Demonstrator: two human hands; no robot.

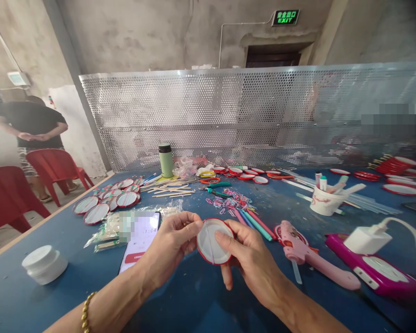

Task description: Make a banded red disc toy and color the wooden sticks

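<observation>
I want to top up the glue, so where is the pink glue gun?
Head view, right side: on the table, beside the purple power strip.

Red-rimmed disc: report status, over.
Left hand: fingers pinched at edge of red-rimmed disc. Right hand: gripping it, thumb on its face. Pink glue gun: on table, right of both hands.

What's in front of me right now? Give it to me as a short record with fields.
Held: red-rimmed disc
Left hand: fingertips at the disc's left edge
Right hand: grip on its right side, thumb across the face
Left of hands: phone, white jar
Right of hands: pink glue gun, purple power strip, white charger plugged in
Behind: green bottle, upright; wooden sticks; cup holding pens
Background: metal mesh; person near red chairs
</observation>
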